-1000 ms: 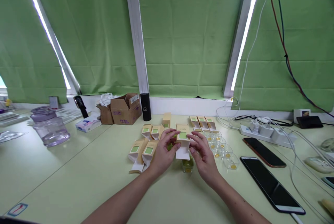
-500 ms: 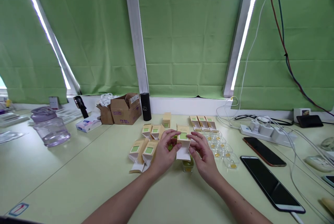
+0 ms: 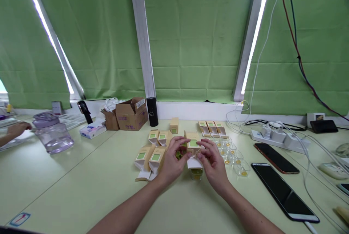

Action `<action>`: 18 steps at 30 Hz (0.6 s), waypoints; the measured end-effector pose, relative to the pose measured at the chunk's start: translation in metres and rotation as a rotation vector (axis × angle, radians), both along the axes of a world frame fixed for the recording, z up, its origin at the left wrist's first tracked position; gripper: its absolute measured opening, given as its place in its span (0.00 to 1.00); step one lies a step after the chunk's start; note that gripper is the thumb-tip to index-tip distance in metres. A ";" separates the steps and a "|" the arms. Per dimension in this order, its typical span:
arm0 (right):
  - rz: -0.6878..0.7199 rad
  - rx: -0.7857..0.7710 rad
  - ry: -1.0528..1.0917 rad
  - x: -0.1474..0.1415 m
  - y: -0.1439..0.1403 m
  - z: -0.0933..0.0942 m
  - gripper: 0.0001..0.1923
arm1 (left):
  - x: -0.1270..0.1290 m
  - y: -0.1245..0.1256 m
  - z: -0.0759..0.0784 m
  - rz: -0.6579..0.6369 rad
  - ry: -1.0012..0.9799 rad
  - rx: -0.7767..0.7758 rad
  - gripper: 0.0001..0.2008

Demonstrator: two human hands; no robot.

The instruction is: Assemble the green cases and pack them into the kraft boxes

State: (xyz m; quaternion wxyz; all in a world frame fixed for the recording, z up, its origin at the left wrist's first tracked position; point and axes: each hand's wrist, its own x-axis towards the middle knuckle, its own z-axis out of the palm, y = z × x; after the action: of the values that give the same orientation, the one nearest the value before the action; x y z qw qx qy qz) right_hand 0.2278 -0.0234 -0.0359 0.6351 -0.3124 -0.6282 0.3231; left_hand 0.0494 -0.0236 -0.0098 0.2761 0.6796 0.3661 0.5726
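Observation:
Between my two hands is a small tan carton [image 3: 193, 143] with a green square on its face and a white flap hanging toward me. My left hand [image 3: 174, 157] pinches its left side, and my right hand [image 3: 214, 163] has fingers on the right edge near the flap. Just below the flap, a small clear cup with green contents [image 3: 196, 174] stands on the table, partly covered. More green shows behind my left fingers, mostly hidden. Left of my hands lie several similar cartons [image 3: 155, 157] with flaps open. To the right are several clear cups with yellow centres [image 3: 237, 156].
Three cartons [image 3: 212, 128] stand behind the cups. On the right lie two phones [image 3: 285, 192], a power strip [image 3: 280, 140] and loose cables. A purple jug [image 3: 53, 134], tissue pack [image 3: 92, 129], brown box [image 3: 131, 114] and black bottle [image 3: 152, 111] are leftward. Another person's hand [image 3: 18, 128] reaches in at far left.
The carton's face has tilted, and its creased flap now hangs lower over the green cup. My fingers have shifted slightly. Another person's hand has appeared at the far left.

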 end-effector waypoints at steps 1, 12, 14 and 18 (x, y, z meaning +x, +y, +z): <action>-0.003 -0.005 0.012 0.000 0.000 0.000 0.15 | 0.000 0.000 0.000 -0.001 0.002 -0.004 0.17; -0.022 -0.044 0.043 0.001 0.003 -0.001 0.15 | -0.004 -0.008 0.005 -0.087 0.091 0.009 0.24; -0.024 -0.047 0.056 0.003 0.004 0.000 0.15 | -0.006 -0.009 0.006 -0.138 0.131 0.014 0.31; -0.033 -0.060 0.067 0.005 0.005 0.000 0.15 | -0.008 -0.008 0.004 -0.209 0.205 -0.008 0.46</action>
State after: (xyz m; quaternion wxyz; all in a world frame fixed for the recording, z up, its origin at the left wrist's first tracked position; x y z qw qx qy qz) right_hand 0.2332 -0.0180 -0.0362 0.6515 -0.3306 -0.5912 0.3415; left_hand 0.0415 -0.0314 -0.0056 0.2981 0.7678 0.3217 0.4671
